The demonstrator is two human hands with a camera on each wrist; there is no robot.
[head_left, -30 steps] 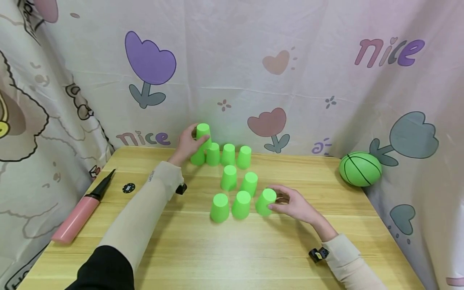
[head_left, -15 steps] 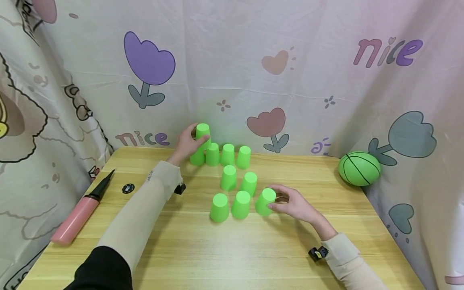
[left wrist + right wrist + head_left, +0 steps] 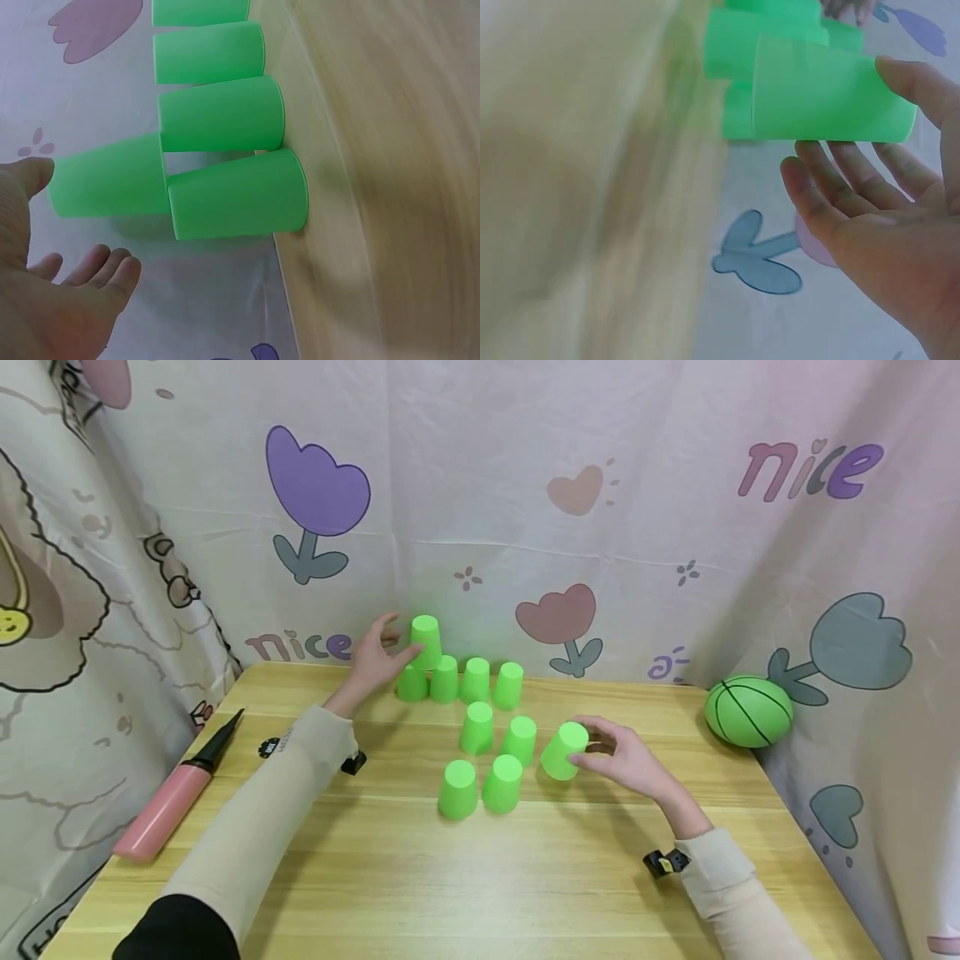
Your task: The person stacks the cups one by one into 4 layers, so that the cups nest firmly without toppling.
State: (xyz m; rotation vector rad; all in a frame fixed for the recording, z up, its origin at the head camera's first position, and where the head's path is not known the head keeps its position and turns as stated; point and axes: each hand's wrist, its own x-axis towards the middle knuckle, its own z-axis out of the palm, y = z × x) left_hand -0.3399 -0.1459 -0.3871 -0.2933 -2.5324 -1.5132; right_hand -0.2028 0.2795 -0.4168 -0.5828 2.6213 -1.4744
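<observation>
Beside an upside-down green cup (image 3: 426,639) is my left hand (image 3: 373,658), its fingers spread and off the cup's wall. That cup stands across the tops of the two leftmost cups of the back row, as the left wrist view also shows with the upper cup (image 3: 111,180) bridging the lower cup (image 3: 238,196) and its neighbour. My right hand (image 3: 626,762) grips another green cup (image 3: 564,750) between thumb and fingers, slightly tilted. In the right wrist view the thumb lies on top of this held cup (image 3: 825,90), with fingers beneath.
Two cups stand mid-table, one a green cup (image 3: 519,741); two more stand in front, including a cup (image 3: 458,790). Leftward lie a pink tube with a black nozzle (image 3: 165,810) and a black disc (image 3: 267,747). A green ball (image 3: 748,712) sits at the back right by the curtain.
My left hand has let go of the upper cup and drawn back to the left. My right hand has moved its cup from the front row, away from me and slightly right.
</observation>
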